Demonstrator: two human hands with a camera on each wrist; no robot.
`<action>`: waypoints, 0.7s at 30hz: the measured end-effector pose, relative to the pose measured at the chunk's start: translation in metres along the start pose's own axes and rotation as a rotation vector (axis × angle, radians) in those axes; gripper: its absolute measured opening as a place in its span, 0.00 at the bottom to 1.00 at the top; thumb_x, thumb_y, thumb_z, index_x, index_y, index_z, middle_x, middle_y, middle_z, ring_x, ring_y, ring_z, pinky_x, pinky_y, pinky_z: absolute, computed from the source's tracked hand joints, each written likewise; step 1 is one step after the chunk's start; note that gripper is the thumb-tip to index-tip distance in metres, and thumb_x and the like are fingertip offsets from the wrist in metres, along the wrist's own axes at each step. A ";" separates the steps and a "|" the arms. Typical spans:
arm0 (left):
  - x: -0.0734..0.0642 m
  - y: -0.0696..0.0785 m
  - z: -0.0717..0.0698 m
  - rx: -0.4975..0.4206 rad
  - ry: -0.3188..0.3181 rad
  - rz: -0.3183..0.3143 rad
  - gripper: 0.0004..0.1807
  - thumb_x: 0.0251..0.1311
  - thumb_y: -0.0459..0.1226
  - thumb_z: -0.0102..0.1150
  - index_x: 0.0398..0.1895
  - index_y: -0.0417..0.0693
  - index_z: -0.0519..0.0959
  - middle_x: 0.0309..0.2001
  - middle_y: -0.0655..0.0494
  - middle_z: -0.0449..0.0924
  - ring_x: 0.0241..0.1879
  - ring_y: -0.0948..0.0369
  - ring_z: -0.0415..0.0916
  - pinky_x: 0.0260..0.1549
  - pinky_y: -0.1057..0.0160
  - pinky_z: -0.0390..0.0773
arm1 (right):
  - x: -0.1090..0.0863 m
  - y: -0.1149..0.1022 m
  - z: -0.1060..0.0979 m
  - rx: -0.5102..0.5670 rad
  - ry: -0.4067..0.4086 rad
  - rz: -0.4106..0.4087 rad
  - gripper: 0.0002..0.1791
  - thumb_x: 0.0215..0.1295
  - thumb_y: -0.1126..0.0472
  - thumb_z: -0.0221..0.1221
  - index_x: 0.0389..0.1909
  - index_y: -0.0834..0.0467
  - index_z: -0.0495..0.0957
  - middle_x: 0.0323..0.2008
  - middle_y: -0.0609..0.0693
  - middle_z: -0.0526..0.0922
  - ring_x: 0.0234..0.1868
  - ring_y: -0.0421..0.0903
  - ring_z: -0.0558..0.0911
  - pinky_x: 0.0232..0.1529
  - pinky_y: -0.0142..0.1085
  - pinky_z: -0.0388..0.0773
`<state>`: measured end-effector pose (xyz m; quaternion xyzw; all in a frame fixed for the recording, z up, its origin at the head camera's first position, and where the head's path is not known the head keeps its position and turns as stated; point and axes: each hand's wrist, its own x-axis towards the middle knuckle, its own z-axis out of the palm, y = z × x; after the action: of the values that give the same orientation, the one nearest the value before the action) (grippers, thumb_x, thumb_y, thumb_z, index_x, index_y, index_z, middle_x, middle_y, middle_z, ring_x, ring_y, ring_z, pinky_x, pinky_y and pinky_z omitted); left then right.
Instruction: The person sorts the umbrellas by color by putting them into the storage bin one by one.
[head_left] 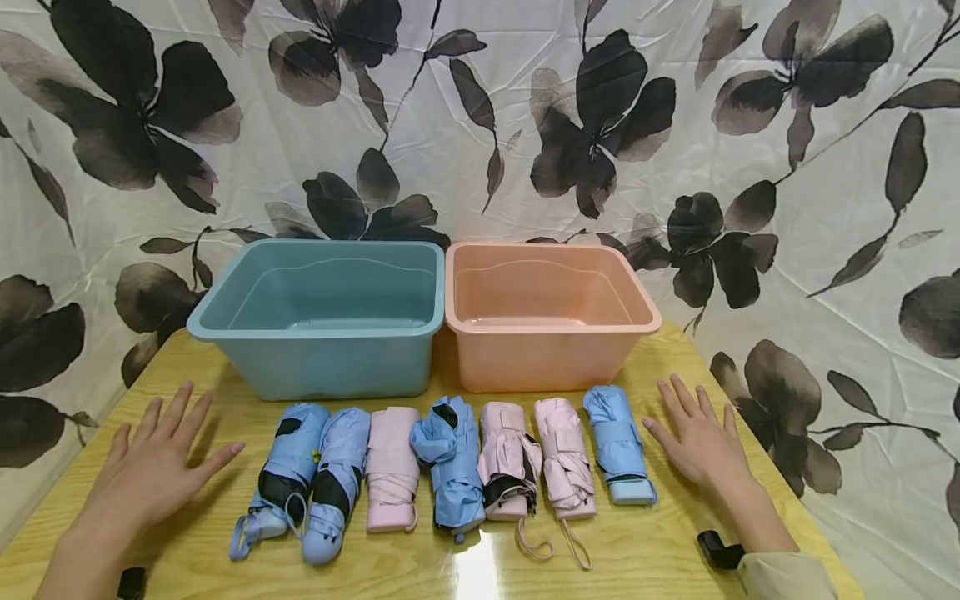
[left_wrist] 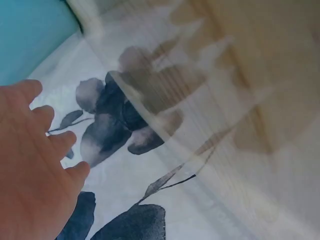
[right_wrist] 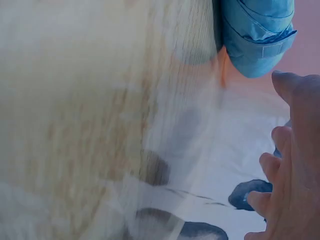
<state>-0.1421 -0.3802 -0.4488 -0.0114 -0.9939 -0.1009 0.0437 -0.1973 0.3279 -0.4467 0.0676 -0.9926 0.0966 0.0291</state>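
Note:
Several folded umbrellas lie side by side in a row on the table. From the left come a blue umbrella (head_left: 288,467), another blue umbrella (head_left: 336,483), a pink umbrella (head_left: 393,468), a blue umbrella (head_left: 450,467), a pink umbrella (head_left: 508,462), a pink umbrella (head_left: 565,458) and a blue umbrella (head_left: 618,446). My left hand (head_left: 153,467) is spread left of the row, its fingers straight and holding nothing. On the other side, my right hand (head_left: 703,442) is spread just right of the last blue umbrella, apart from it and holding nothing.
Behind the row stand a teal bin (head_left: 337,367) on the left and a pink bin (head_left: 547,362) on the right, rims nearly touching. Nothing shows inside either. A flower-printed cloth (head_left: 480,125) hangs behind and around the wooden table (head_left: 420,575).

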 end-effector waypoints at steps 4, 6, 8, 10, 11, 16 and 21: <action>-0.002 0.000 -0.004 -0.010 0.015 0.002 0.55 0.73 0.66 0.48 0.85 0.44 0.36 0.82 0.34 0.25 0.77 0.26 0.24 0.63 0.16 0.32 | -0.001 0.000 -0.001 0.015 0.018 0.000 0.45 0.79 0.32 0.42 0.85 0.53 0.46 0.83 0.62 0.48 0.79 0.75 0.49 0.71 0.78 0.36; -0.003 0.000 -0.007 -0.011 0.033 0.007 0.55 0.73 0.65 0.48 0.85 0.43 0.36 0.82 0.34 0.25 0.77 0.26 0.23 0.64 0.16 0.30 | -0.002 -0.001 -0.002 0.031 0.028 0.000 0.45 0.80 0.32 0.42 0.85 0.53 0.45 0.83 0.61 0.48 0.79 0.74 0.49 0.71 0.78 0.38; -0.001 0.002 -0.011 -0.007 0.060 0.010 0.54 0.73 0.65 0.48 0.85 0.42 0.37 0.83 0.33 0.27 0.78 0.27 0.23 0.65 0.17 0.29 | -0.004 -0.003 -0.003 0.070 0.040 -0.002 0.45 0.80 0.33 0.43 0.86 0.53 0.43 0.83 0.61 0.47 0.79 0.74 0.51 0.71 0.77 0.42; 0.000 0.003 -0.018 -0.004 0.090 0.009 0.54 0.73 0.64 0.48 0.85 0.41 0.37 0.83 0.33 0.27 0.78 0.28 0.22 0.66 0.18 0.26 | -0.006 -0.004 -0.004 0.153 0.051 -0.009 0.44 0.81 0.35 0.44 0.86 0.53 0.41 0.83 0.62 0.47 0.79 0.73 0.51 0.71 0.75 0.46; 0.001 0.005 -0.022 -0.004 0.105 0.002 0.55 0.73 0.64 0.48 0.85 0.42 0.36 0.83 0.34 0.27 0.78 0.28 0.21 0.66 0.19 0.25 | -0.006 -0.005 -0.005 0.201 0.056 -0.012 0.44 0.81 0.36 0.45 0.86 0.52 0.40 0.83 0.62 0.46 0.79 0.73 0.52 0.71 0.75 0.48; 0.007 0.013 -0.045 -0.009 0.183 -0.016 0.55 0.72 0.65 0.47 0.85 0.44 0.34 0.83 0.39 0.22 0.79 0.31 0.19 0.69 0.23 0.22 | -0.006 -0.011 -0.007 0.410 0.079 -0.045 0.45 0.80 0.41 0.52 0.86 0.51 0.40 0.82 0.64 0.50 0.77 0.72 0.59 0.69 0.72 0.60; 0.021 0.026 -0.068 -0.031 0.219 0.006 0.54 0.74 0.65 0.45 0.85 0.45 0.33 0.83 0.43 0.21 0.80 0.36 0.16 0.71 0.26 0.21 | 0.000 -0.020 -0.008 0.459 0.078 -0.093 0.46 0.79 0.46 0.57 0.85 0.58 0.44 0.79 0.66 0.59 0.67 0.71 0.75 0.60 0.69 0.74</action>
<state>-0.1563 -0.3686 -0.3755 -0.0040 -0.9814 -0.1166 0.1524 -0.1937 0.3096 -0.4349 0.1143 -0.9386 0.3206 0.0558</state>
